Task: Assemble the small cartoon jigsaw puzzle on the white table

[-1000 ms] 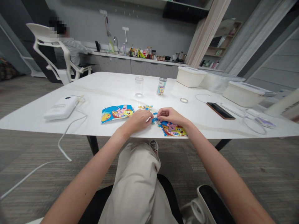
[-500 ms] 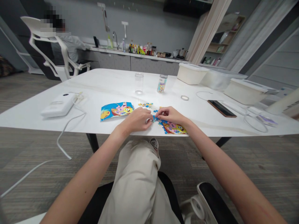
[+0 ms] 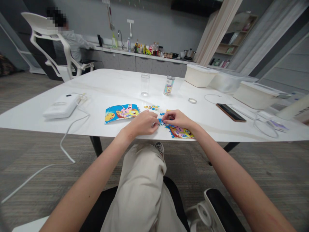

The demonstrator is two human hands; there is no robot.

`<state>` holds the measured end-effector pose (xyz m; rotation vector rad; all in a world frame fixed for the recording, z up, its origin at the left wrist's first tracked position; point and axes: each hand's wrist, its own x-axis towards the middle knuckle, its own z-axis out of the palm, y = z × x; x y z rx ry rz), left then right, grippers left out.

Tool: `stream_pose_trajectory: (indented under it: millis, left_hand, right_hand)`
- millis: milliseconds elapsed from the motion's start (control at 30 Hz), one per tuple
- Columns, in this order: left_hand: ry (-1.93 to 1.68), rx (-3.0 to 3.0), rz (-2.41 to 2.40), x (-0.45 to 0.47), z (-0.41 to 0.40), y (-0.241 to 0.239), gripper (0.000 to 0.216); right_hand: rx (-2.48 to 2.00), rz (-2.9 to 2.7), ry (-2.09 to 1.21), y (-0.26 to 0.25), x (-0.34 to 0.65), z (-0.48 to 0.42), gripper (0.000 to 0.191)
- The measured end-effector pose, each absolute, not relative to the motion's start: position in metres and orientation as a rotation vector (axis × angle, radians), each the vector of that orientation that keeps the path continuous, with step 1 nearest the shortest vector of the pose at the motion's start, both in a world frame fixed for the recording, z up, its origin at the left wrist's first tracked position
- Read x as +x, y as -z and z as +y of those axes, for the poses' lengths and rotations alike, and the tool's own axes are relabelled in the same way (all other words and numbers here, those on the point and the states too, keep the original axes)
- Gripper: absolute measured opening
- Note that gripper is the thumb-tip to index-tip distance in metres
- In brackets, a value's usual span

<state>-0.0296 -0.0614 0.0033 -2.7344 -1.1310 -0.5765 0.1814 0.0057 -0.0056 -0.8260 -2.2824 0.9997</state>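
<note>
My left hand [image 3: 146, 123] rests at the table's near edge with its fingers curled down by blue puzzle pieces [image 3: 160, 120]; what its fingertips hold, if anything, is hidden. Close beside it, my right hand [image 3: 177, 118] has thumb and forefinger pinched together on a small puzzle piece, mostly covered by the fingers. Under my right wrist lies a joined section of jigsaw puzzle [image 3: 181, 132] with a yellow and a pink cartoon figure. A curved picture sheet [image 3: 122, 112] with the same figures lies left of my left hand. Loose puzzle pieces [image 3: 151, 107] are scattered beyond my hands.
Behind the pieces stand a clear jar [image 3: 145, 85] and a cartoon-printed can [image 3: 169, 85]. To the right are a ring-shaped lid [image 3: 192, 101], a phone [image 3: 230, 112] and storage boxes [image 3: 200, 76]. A white device [image 3: 61, 107] with a cable sits left. A person [image 3: 72, 45] sits beyond.
The view has shifted slightly. Both hands stay close together over the puzzle pieces, with only slight finger movement.
</note>
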Motion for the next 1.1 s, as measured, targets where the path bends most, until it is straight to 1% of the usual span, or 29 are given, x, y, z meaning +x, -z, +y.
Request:
stream_pose_trajectory:
  millis: [700, 967, 1100]
  left_hand:
    - [0.571, -2.725, -1.122, -0.029, -0.062, -0.004, 0.027]
    - [0.594, -2.717, -1.111, -0.030, -0.060, -0.002, 0.027]
    - [0.599, -2.711, -1.116, -0.030, -0.057, 0.001, 0.026]
  right_hand:
    - [-0.833, -2.338, -0.913, 0.003, 0.182, 0.000, 0.021]
    - [-0.804, -2.129, -0.913, 0.000, 0.186, 0.005, 0.016]
    - [-0.915, -1.988, -0.772, 0.000, 0.188, 0.011, 0.020]
